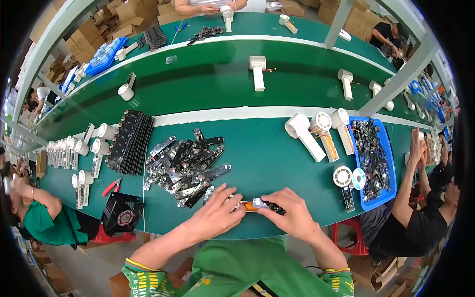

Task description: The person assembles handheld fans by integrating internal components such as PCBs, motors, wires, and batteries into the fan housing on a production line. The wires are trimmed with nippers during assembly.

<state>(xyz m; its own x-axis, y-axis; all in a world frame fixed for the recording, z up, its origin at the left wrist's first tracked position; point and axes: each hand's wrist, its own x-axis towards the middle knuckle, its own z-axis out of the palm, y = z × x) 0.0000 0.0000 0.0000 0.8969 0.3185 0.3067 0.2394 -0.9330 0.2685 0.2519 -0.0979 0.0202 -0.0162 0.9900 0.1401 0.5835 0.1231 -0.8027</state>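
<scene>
At the near edge of the table, my left hand (216, 212) is closed around the round end of a handheld fan (235, 202), mostly covered by my fingers. An orange part (251, 207) shows in its handle, between my hands. My right hand (293, 214) pinches a small dark circuit board (261, 203) with a pale piece on it, against the handle. Just beyond my left hand lies a loose heap of circuit boards (185, 166). To the right, several white fans (324, 131) lie with orange parts showing, and another fan (342, 176) has a board in its handle.
A blue tray (393, 171) of boards stands at the right. Stacked black board panels (129, 143), red-handled pliers (112, 186) and a black box (121, 213) are at the left. Fans lie on the green conveyor belt (208, 69) beyond a pale rail. Co-workers sit on both sides and opposite.
</scene>
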